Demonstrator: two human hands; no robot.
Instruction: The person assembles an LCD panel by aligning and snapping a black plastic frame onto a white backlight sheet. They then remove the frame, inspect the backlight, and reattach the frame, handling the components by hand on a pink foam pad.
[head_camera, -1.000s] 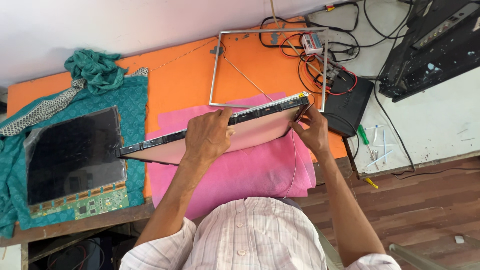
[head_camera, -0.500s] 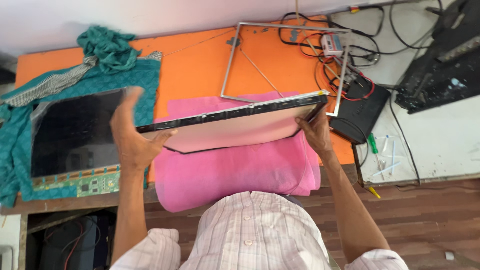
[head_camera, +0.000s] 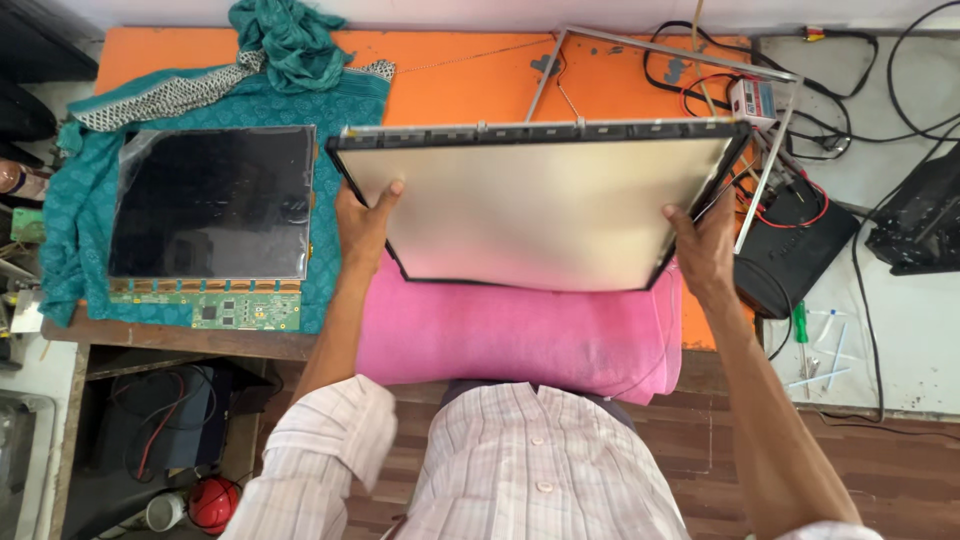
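Note:
I hold a large flat backlight panel (head_camera: 540, 205) with a black frame and a pale reflective face, raised and tilted above a pink cloth (head_camera: 510, 330) on the orange table (head_camera: 450, 85). My left hand (head_camera: 362, 222) grips its left edge and my right hand (head_camera: 703, 248) grips its right edge. A dark glass display panel (head_camera: 210, 200) with a green circuit strip (head_camera: 245, 310) along its near edge lies on a teal cloth (head_camera: 70, 210) at the left.
A thin metal frame (head_camera: 770, 150) lies at the table's far right among red and black wires (head_camera: 790, 205). A black box (head_camera: 800, 255) and a black device (head_camera: 920, 220) sit on the white surface at right, beside a green screwdriver (head_camera: 800, 330).
The panel has been lifted and tipped up so its pale face shows. My left hand moved from the far left corner onto the panel's left edge.

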